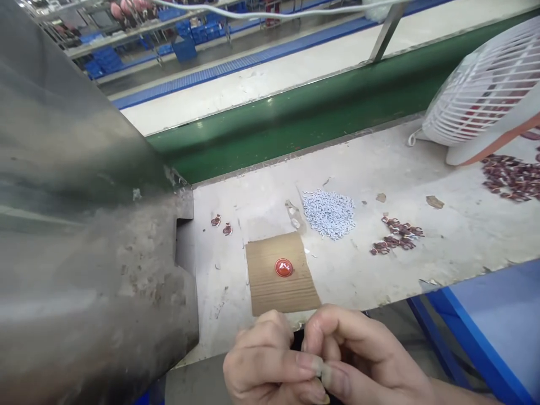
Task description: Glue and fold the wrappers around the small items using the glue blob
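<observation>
My left hand (265,365) and my right hand (358,354) are pressed together at the bottom of the head view, just below the table's front edge. Their fingertips pinch a small dark thing (297,340), mostly hidden between the fingers. Just beyond them lies a brown cardboard piece (270,287) with a round red part (283,268) on it. A heap of small white pieces (329,212) lies further back. Dark red pieces (396,235) are scattered to the right of the cardboard.
A large grey metal housing (84,225) fills the left side. A white fan (485,90) stands at the right rear with more dark red pieces (512,179) beside it. A green conveyor belt (295,118) runs behind the worn white table (422,270). A blue frame (476,343) sits bottom right.
</observation>
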`<state>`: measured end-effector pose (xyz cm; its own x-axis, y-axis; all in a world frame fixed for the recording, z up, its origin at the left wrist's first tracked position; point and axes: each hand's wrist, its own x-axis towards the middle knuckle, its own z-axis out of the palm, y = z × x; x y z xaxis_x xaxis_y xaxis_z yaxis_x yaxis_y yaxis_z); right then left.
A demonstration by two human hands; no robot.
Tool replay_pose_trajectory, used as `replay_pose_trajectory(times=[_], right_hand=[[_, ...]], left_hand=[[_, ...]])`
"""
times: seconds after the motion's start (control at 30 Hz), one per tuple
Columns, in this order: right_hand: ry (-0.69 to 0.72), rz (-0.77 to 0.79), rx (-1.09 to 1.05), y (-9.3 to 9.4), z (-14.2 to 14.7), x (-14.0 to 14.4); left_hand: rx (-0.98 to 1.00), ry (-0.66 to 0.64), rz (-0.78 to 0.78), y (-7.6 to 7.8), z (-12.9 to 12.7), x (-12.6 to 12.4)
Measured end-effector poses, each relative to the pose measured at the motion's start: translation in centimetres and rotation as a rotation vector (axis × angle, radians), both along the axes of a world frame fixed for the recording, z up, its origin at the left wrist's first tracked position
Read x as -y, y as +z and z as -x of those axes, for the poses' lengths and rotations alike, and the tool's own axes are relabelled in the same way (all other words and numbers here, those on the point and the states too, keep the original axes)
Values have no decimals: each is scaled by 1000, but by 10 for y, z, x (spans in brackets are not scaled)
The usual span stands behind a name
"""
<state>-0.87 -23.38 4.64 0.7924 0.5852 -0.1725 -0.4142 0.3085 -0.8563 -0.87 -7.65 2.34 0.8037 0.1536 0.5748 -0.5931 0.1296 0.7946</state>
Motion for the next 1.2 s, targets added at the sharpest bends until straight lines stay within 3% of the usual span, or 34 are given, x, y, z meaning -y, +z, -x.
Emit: replay_pose_trajectory(times=[0.17,0.33,0.4,0.73,0.87,1.03,1.13,1.2], right_hand=[[127,-124,-265,2,-11,-3],[172,-422,-473,-4,-6,-11],[182,-490,-507,-6,-5,-14],[167,-405,-484,-12,-5,-15],[81,-276,-389,-21,1,-16],[-107,39,-164,-40,-8,-6],[-256,303,82,-56,-33,10],[-283,465,248,-66,-51,21]], left_hand=[[77,-7,-199,10,-2,-7],[50,271,-177,16,-4,9],[17,278,-171,16,-3,14],[-48,285,-76,-7,7,15],[-56,267,-149,-15,9,9],[-81,314,-138,-23,17,-3],[-392,378,-136,-27,27,-14],[-655,410,-144,-30,33,-25]])
